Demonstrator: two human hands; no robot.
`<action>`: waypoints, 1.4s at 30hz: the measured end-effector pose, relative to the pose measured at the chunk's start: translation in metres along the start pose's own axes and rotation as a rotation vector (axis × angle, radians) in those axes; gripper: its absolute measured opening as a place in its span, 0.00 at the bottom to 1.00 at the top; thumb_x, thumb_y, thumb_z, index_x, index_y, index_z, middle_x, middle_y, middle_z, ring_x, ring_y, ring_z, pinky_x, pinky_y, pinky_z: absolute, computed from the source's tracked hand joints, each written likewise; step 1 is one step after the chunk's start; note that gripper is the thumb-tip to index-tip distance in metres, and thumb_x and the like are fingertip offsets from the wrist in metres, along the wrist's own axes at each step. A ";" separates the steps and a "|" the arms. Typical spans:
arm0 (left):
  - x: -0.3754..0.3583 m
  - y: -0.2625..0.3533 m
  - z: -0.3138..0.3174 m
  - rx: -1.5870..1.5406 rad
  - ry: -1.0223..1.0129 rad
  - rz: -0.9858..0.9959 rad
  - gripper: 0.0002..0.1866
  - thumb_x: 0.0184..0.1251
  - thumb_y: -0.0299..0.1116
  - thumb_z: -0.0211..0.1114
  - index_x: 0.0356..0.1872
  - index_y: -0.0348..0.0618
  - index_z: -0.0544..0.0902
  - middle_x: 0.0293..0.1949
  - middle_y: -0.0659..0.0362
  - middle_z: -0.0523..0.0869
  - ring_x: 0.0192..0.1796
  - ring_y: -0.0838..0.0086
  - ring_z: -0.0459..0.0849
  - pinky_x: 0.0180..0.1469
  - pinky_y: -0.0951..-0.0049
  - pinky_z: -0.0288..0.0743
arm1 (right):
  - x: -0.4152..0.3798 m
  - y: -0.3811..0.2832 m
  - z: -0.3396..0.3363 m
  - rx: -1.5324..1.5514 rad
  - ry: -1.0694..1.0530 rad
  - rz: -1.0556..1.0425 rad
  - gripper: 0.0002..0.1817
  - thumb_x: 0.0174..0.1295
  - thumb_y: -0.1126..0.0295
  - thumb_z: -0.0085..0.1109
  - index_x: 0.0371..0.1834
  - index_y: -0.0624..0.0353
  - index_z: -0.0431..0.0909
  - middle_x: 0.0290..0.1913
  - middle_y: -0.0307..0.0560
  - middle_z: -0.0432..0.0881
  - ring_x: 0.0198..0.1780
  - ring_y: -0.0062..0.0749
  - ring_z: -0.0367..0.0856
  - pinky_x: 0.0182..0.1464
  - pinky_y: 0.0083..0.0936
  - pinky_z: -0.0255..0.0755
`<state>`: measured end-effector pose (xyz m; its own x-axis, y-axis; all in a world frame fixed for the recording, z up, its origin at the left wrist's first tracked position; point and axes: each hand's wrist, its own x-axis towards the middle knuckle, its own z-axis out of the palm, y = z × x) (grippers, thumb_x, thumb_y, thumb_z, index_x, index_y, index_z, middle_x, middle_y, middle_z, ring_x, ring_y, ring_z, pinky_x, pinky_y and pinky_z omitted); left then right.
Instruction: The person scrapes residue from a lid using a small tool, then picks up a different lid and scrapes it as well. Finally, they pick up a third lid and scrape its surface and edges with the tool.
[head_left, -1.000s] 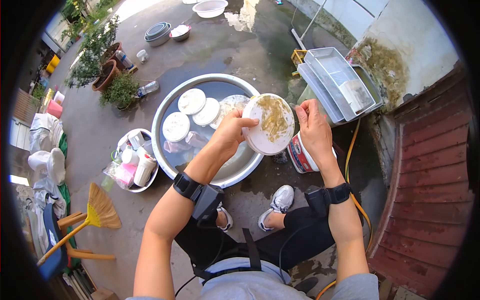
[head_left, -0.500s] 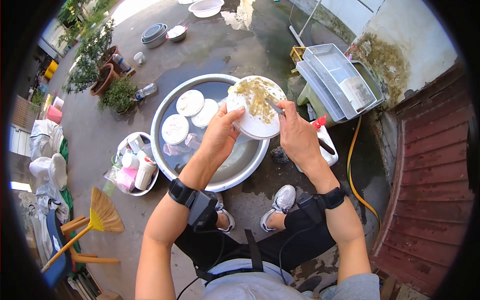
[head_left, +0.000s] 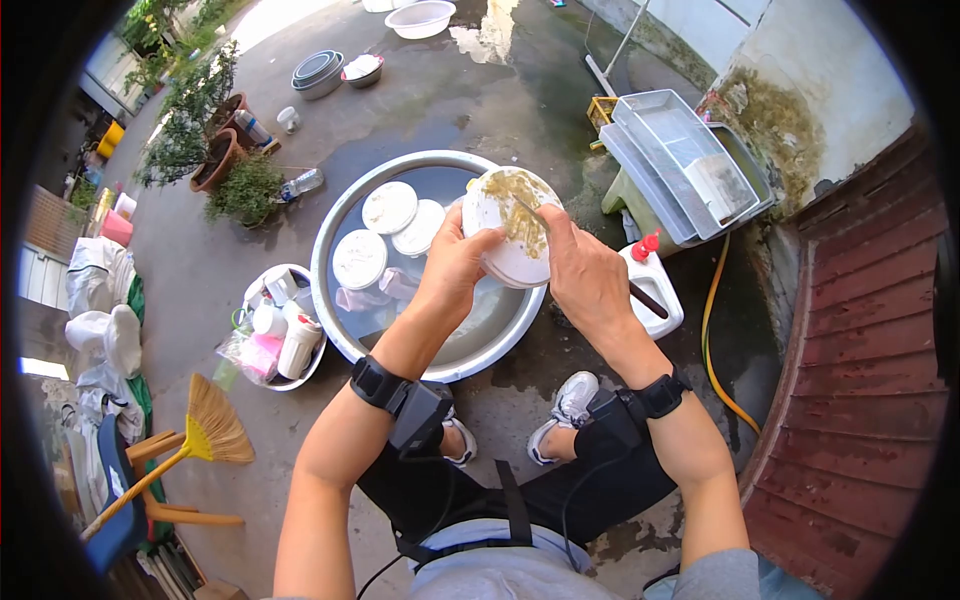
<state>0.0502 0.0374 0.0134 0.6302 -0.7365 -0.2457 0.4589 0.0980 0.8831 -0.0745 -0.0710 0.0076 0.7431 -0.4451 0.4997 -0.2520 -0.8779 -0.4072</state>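
Observation:
My left hand (head_left: 452, 268) is closed on the near left edge of a white round lid (head_left: 487, 213), its thumb on the face. Yellow-brown residue (head_left: 518, 200) is smeared across the lid's upper side. Held in my right hand (head_left: 590, 280) is a knife (head_left: 648, 300); its dark handle sticks out below the fist, and its blade lies against the residue. Beneath the lid stands a wide metal basin (head_left: 327, 325) of water. Three more white lids are in it: one at the top (head_left: 389, 207), one at the left (head_left: 359, 258) and one at the right (head_left: 420, 227). Pale cloth (head_left: 362, 299) lies beside them.
A white bowl (head_left: 318, 358) of cups and bottles sits left of the basin. On the right are a white jug (head_left: 655, 285) with a red cap, a yellow hose (head_left: 712, 350) and stacked plastic bins (head_left: 680, 160). A broom (head_left: 215, 425) leans at the lower left.
The lid has tilted and looks narrower, and my right hand has come slightly left and lower. The knife blade has shifted left across the residue. Both hands keep their hold.

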 end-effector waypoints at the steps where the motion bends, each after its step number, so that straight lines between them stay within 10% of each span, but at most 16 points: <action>1: 0.000 -0.001 0.000 0.032 -0.001 0.010 0.24 0.62 0.20 0.59 0.61 0.40 0.69 0.52 0.57 0.81 0.52 0.72 0.83 0.51 0.69 0.80 | -0.001 0.000 0.002 0.001 0.001 0.000 0.15 0.66 0.72 0.53 0.55 0.50 0.73 0.31 0.49 0.81 0.35 0.46 0.83 0.34 0.39 0.76; 42: -0.007 -0.008 0.016 -0.025 -0.092 0.015 0.21 0.67 0.23 0.58 0.61 0.36 0.70 0.53 0.55 0.81 0.53 0.73 0.81 0.57 0.70 0.76 | 0.000 0.011 0.003 -0.195 0.134 -0.138 0.27 0.54 0.76 0.56 0.59 0.43 0.78 0.33 0.40 0.71 0.27 0.31 0.82 0.26 0.28 0.77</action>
<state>0.0327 0.0310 0.0147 0.5770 -0.7934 -0.1938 0.4662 0.1251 0.8758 -0.0753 -0.0802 0.0005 0.6937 -0.3265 0.6420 -0.2777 -0.9437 -0.1798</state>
